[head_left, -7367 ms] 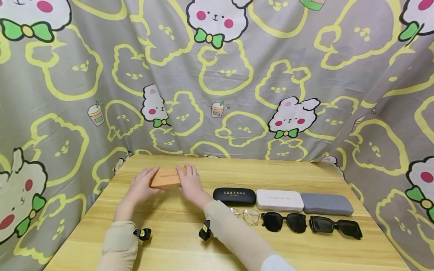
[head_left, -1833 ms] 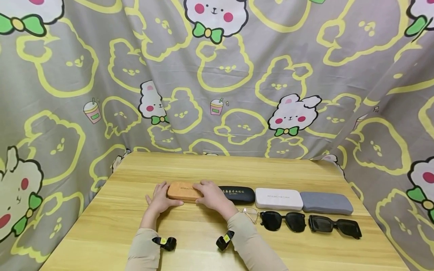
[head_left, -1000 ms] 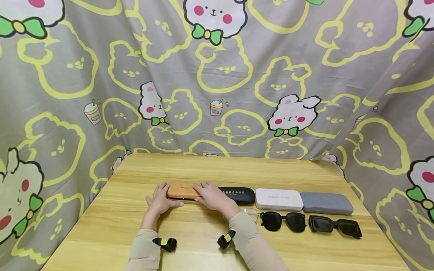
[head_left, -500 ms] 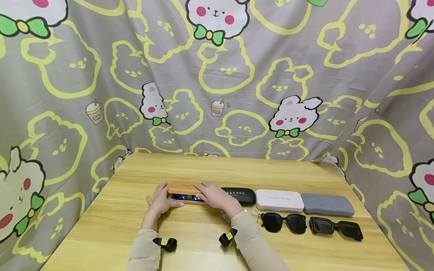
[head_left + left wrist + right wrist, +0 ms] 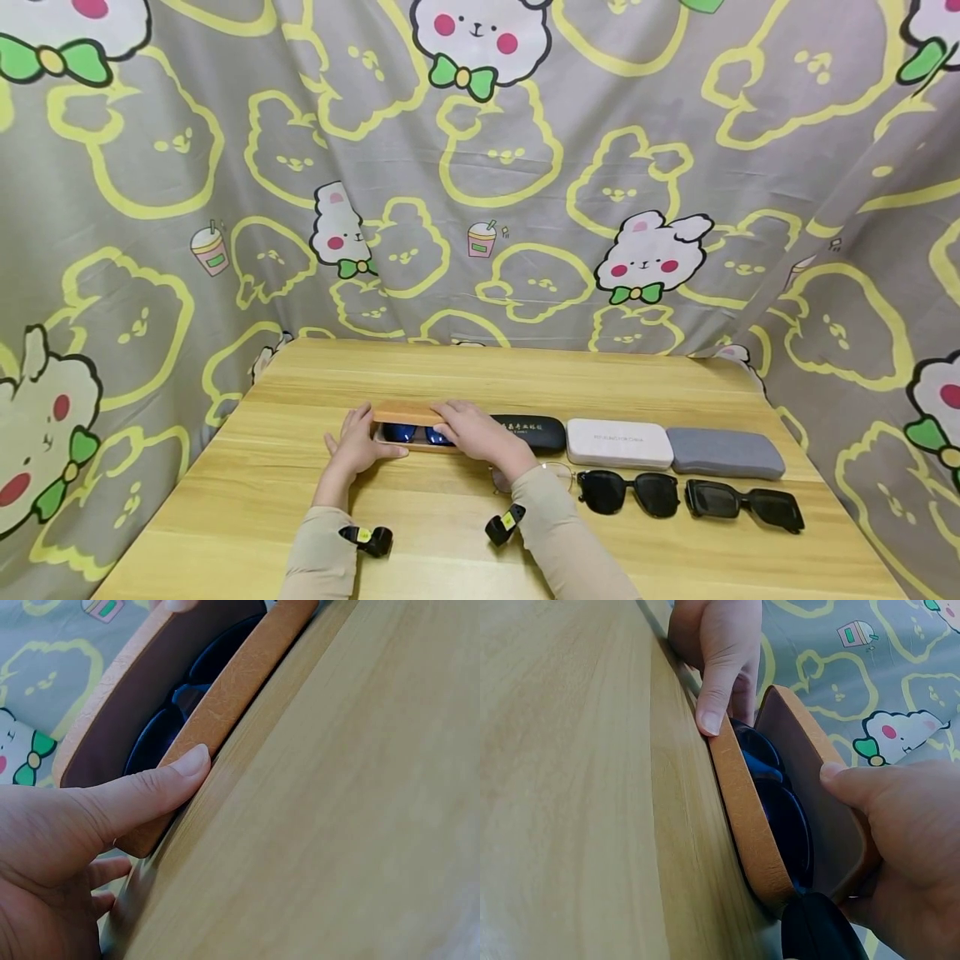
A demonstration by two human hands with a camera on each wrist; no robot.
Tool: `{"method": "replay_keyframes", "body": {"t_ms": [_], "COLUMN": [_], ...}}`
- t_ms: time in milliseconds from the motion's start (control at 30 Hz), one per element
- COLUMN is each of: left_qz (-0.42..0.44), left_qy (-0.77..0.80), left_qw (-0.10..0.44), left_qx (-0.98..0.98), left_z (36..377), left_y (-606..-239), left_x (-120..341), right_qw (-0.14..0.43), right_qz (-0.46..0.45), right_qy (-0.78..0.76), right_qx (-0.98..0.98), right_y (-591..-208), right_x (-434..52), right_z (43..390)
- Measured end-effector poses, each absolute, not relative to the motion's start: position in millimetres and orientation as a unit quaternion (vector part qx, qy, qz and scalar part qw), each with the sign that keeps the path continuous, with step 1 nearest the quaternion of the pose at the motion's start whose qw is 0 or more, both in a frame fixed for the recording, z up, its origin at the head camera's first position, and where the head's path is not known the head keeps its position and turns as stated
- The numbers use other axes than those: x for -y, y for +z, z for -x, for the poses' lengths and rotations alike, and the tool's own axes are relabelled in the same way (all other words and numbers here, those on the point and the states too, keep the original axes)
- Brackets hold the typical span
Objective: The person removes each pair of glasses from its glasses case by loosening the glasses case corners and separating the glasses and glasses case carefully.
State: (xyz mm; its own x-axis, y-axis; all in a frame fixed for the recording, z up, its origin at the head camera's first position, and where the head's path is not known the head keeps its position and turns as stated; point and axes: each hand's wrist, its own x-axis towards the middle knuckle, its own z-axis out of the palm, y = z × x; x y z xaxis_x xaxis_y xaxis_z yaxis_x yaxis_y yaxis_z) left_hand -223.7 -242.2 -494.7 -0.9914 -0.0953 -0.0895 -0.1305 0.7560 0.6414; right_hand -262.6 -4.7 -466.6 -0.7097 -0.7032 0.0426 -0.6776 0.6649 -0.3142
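An orange glasses case [image 5: 401, 411] stands on the table at the left end of a row of cases, its lid tilted up and back. Inside lie sunglasses [image 5: 786, 825] with dark blue lenses. My left hand [image 5: 352, 442] grips the left end of the case's base, with the thumb [image 5: 191, 761] pressed on the front wall. At the right end my right hand [image 5: 480, 435] holds the raised lid [image 5: 825, 802], its thumb on the lid's edge. Part of the case's right end is hidden behind that hand in the head view.
To the right stand a black case [image 5: 536, 433], a white case [image 5: 619, 443] and a grey case [image 5: 727, 452]. In front of them lie wire-frame glasses [image 5: 555, 477], partly behind the right forearm, black sunglasses [image 5: 628, 493] and rectangular sunglasses [image 5: 744, 504]. A patterned curtain [image 5: 525, 333] hangs behind the table.
The orange case was carried from farther back left and set beside the black case. Its lid then went from closed to raised, revealing the sunglasses. The left hand stayed on the base.
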Motion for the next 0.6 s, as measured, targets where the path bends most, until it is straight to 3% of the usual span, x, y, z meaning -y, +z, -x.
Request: {"method": "replay_keyframes", "body": {"t_ms": [600], "left_qz": [0.053], "left_qy": [0.333], "left_qw": [0.024], "left_qx": [-0.941], "left_z": [224.1], "left_y": [-495.9], "left_x": [244.0], "right_qw": [0.004], "right_qz": [0.356], "right_qy": [-0.227], "right_qx": [-0.907], "right_y": [-468.3], "right_x": [6.8], "right_z": [263.9]}}
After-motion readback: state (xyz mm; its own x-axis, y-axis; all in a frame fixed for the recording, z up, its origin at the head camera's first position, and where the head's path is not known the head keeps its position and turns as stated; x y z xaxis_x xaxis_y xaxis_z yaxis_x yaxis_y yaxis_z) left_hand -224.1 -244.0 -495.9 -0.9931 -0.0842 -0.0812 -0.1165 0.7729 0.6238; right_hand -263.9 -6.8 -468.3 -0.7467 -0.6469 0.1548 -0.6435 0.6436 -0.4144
